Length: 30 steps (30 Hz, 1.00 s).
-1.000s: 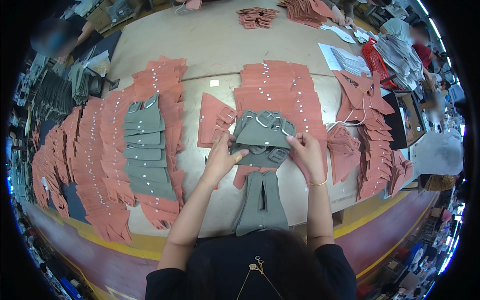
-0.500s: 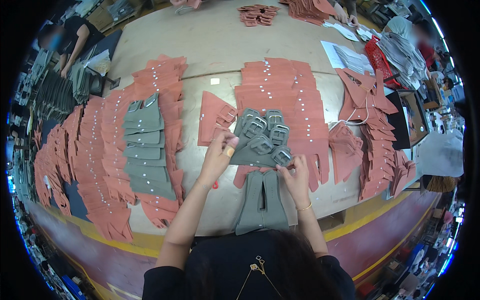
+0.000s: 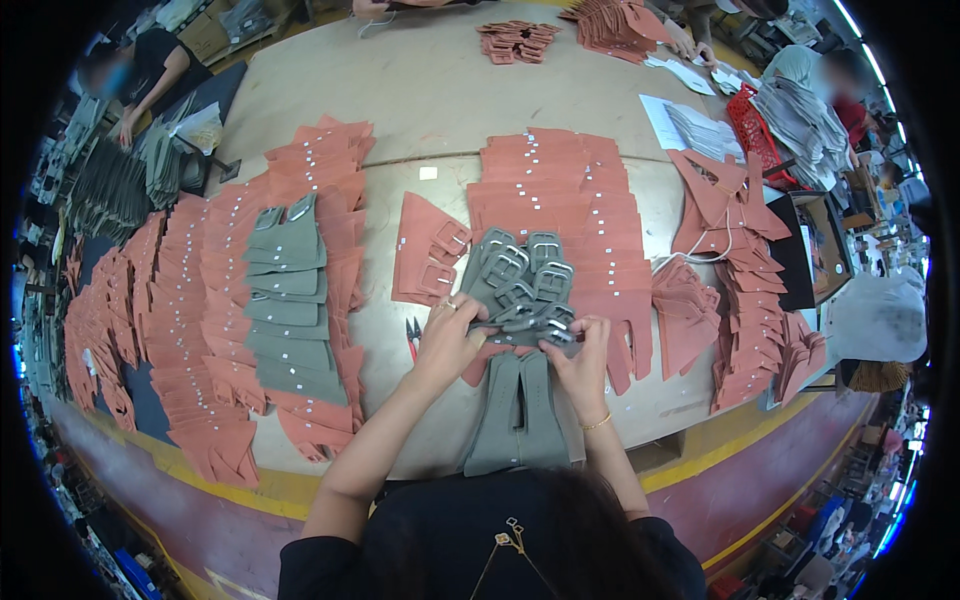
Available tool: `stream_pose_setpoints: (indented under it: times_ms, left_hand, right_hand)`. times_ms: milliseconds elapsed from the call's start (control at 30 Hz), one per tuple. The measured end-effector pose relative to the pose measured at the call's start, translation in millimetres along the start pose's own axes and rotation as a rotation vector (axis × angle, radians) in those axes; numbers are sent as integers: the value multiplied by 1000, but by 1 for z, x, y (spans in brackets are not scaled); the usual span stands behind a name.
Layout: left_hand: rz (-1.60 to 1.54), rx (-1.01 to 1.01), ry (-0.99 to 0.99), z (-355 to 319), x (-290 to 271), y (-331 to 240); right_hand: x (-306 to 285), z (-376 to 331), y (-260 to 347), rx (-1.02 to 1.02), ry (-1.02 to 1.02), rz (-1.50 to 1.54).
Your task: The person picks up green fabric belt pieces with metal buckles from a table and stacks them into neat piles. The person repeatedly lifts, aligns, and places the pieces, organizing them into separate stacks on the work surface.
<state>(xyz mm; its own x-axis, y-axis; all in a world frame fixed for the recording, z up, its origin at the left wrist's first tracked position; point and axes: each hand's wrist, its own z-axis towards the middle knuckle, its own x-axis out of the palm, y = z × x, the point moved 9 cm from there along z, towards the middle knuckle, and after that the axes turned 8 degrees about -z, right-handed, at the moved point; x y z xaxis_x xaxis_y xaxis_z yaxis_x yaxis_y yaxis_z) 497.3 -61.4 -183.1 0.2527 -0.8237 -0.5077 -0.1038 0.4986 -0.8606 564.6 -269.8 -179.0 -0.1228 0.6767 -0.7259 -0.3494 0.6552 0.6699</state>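
In front of me lies a pile of grey-green fabric pieces with covered buckles (image 3: 507, 263), on top of salmon-coloured pieces. My left hand (image 3: 448, 335) pinches the near left corner of the top buckled piece. At its near right corner, my right hand (image 3: 580, 362) has thumb and fingers closed on the same piece. The piece's near edge is tilted up between the hands, and its underside is hidden. Closer to my body, grey-green strap pieces with punched holes (image 3: 540, 410) lie stacked. Small snips with a red handle (image 3: 412, 340) rest beside my left hand.
Overlapping salmon pieces (image 3: 560, 190) extend beyond the pile. To the left, grey-green pieces (image 3: 288, 305) lie over salmon rows. Salmon pieces tied with white cord (image 3: 728, 215) and a red basket (image 3: 757, 130) are at right. Co-workers stand around the table (image 3: 420, 105).
Both hands have come closer to my body, and the near edge of the buckled piece has lifted and tilted. The snips' blades now show beside my left hand.
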Motion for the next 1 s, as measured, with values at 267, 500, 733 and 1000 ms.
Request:
stream_pose_setpoints:
  times_ms: [267,500,733,1000]
  left_hand:
    - [-165,-100,61,24,-11,-1]
    - [-56,146,-68,18,-12,-20]
    - [-167,-81,4,25,-5,-3]
    - [-168,-50,24,33,-26,-17]
  right_hand:
    - [0,25,-4,119,76,307]
    - [-5,10,-4,53,30,58]
    - [-2,11,-6,99,39,120]
    - [-8,24,14,42,68,305]
